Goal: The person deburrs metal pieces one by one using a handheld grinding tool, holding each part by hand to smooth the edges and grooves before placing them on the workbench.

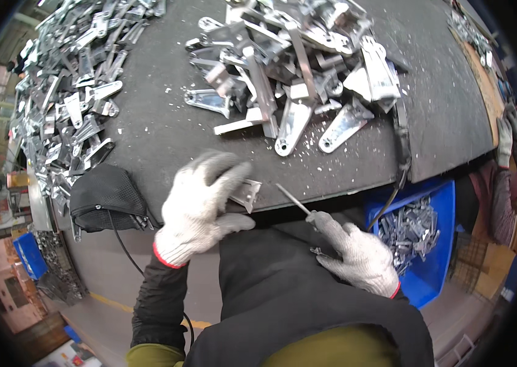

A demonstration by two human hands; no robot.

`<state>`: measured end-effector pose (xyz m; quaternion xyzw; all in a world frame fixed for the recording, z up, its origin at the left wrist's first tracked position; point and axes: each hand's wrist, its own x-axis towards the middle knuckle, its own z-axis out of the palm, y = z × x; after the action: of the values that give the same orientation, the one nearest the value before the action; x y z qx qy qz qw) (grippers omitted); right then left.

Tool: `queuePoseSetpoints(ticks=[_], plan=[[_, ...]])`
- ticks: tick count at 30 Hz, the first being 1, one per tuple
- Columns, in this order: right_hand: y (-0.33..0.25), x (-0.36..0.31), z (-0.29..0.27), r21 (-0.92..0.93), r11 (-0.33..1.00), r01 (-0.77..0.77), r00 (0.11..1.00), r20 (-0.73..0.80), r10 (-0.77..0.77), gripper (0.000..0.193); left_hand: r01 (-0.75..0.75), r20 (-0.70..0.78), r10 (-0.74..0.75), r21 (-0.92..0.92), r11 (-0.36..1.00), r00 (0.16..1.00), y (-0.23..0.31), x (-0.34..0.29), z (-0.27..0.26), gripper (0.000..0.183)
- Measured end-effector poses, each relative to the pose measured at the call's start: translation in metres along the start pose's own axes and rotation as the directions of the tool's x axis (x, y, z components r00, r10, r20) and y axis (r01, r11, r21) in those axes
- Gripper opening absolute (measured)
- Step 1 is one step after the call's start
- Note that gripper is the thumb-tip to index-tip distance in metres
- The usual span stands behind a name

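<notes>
My left hand (200, 205), in a white knit glove with a red cuff edge, is closed on a small silver metal bracket (246, 196) near the table's front edge. The fingers are slightly blurred and cover part of that piece. Just to its right, my right hand (356, 254), gloved the same way, grips a thin metal rod-like tool (293, 199), perhaps a file. Its tip points up and left toward the bracket, with a gap between them. Beyond both hands, a heap of similar metal brackets (295, 122) lies on the dark table (154, 98).
A larger pile of metal parts (81, 110) covers the table's left side. A black mesh pouch (108, 199) with a cord sits at the left front edge. Below right, a blue bin (445, 244) holds metal pieces. Another person's gloved hand (504, 140) shows at far right.
</notes>
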<state>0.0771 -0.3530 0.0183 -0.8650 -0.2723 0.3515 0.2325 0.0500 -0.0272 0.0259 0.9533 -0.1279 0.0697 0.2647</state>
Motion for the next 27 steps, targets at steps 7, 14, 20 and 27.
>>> queuePoseSetpoints(ticks=[7,14,20,27], plan=[[-0.004,0.014,-0.005,-0.035,0.997,0.065,0.991,0.123,-0.06,0.07,-0.011,0.087,0.004,0.076,0.997,0.996,-0.004,0.008,0.017,0.078],[-0.008,0.023,-0.007,-0.135,0.989,0.059,0.987,0.157,-0.037,0.06,-0.028,0.14,0.016,0.083,0.996,0.99,-0.01,0.01,0.017,0.078],[-0.03,0.031,-0.022,-0.156,0.976,0.152,0.984,0.121,-0.134,0.048,-0.073,0.132,0.068,0.034,0.997,0.989,-0.019,0.008,0.018,0.075],[-0.051,0.051,-0.037,-0.372,0.928,-0.021,0.923,0.35,0.161,0.056,-0.055,0.167,0.057,-0.015,0.998,0.984,-0.025,0.011,0.014,0.067]])
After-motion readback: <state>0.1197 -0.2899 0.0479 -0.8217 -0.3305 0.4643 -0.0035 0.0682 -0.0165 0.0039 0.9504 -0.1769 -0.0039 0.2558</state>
